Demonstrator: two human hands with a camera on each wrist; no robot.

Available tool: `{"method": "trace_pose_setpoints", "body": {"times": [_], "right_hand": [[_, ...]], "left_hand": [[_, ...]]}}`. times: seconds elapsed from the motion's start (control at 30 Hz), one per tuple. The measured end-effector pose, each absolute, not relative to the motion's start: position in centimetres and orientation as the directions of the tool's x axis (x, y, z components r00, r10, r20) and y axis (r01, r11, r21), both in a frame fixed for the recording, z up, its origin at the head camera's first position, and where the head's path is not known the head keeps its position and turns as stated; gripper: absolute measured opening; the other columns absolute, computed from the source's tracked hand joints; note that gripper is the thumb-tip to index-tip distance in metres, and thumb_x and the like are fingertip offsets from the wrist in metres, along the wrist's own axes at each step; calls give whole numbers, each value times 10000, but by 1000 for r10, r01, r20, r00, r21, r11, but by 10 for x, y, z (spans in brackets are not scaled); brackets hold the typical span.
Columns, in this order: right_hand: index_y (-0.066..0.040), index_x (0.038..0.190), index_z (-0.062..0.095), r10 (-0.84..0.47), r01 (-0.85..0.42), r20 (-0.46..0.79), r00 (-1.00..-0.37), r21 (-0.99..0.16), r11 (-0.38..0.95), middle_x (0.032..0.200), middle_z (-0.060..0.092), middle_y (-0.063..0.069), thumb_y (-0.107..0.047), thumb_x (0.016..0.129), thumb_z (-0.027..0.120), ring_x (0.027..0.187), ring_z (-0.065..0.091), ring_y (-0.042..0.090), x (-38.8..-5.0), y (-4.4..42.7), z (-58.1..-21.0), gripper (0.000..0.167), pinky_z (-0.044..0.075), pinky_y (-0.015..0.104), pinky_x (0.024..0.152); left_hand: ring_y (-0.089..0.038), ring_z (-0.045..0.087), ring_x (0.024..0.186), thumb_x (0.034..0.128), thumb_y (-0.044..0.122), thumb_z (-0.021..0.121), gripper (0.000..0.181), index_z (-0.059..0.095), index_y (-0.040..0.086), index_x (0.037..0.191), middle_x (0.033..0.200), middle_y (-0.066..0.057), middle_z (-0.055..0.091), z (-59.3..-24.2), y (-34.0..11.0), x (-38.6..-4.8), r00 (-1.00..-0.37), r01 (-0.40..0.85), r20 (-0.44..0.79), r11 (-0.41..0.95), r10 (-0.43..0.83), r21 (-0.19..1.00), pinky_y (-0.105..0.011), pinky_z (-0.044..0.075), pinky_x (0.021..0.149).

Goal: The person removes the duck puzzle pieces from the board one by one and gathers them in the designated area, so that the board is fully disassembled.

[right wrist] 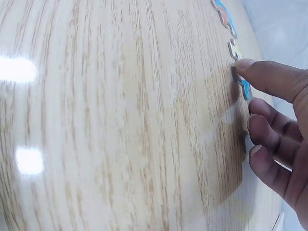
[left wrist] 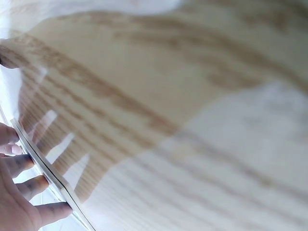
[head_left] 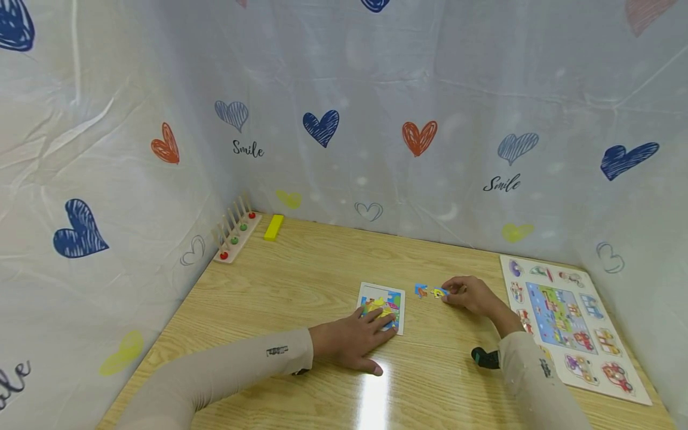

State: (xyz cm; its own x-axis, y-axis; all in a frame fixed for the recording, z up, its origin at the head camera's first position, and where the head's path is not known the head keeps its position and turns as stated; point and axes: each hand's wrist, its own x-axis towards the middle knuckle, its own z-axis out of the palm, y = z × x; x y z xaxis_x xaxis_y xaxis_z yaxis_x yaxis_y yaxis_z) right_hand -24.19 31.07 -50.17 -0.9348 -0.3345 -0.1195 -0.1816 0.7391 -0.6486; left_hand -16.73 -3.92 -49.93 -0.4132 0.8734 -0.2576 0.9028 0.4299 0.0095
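Head cam: L fingers (head_left: 384, 321) spread on sm. puzzle (head_left: 402, 310), R fingers (head_left: 457, 281) pinch loose pc. (head_left: 439, 292)

left hand (head_left: 353, 339): palm down, fingers spread | right hand (head_left: 473, 295): fingers bent, apparently pinching

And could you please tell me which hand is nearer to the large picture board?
Right. The right hand is just left of the large picture board, touching a puzzle piece; the left hand rests on the small puzzle, farther left.
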Motion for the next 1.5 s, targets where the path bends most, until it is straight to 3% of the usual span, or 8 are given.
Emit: {"method": "trace_pose_setpoints", "body": {"times": [0.5,1.03,1.27,1.5], "right_hand": [[-8,1198,686,-409,-242,-93,-908,-680,693,943,650,73,-178,932,731,631,494,112,-244,286,-496,319,442,260,573],[-33,1174,702,-558,-334,-85,-826,-722,606,975,657,78,-132,898,749,755,554,134,-247,225,-495,297,489,256,676],[-60,1174,705,-588,-359,-93,-804,-712,603,988,652,86,-117,900,750,694,520,118,-244,211,-496,284,463,262,656],[-66,1193,710,-592,-361,-121,-797,-690,627,1038,663,88,-106,916,729,809,539,145,-244,206,-494,280,467,296,715]], "left_hand": [[-344,154,1551,983,733,265,862,148,176,1630,1698,-82,99,-500,-39,-168,-418,901,-255,434,872,5,-567,280,1182],[-344,166,1547,982,736,241,861,148,177,1630,1697,-84,110,-502,-38,-170,-410,906,-253,424,876,-1,-566,289,1178],[-341,177,1546,975,747,226,871,148,178,1630,1697,-79,112,-501,-37,-170,-412,907,-264,421,872,-22,-557,294,1179],[-343,176,1546,974,746,257,872,151,181,1630,1697,-76,110,-500,-38,-171,-417,903,-273,430,867,-15,-563,293,1178]]}}
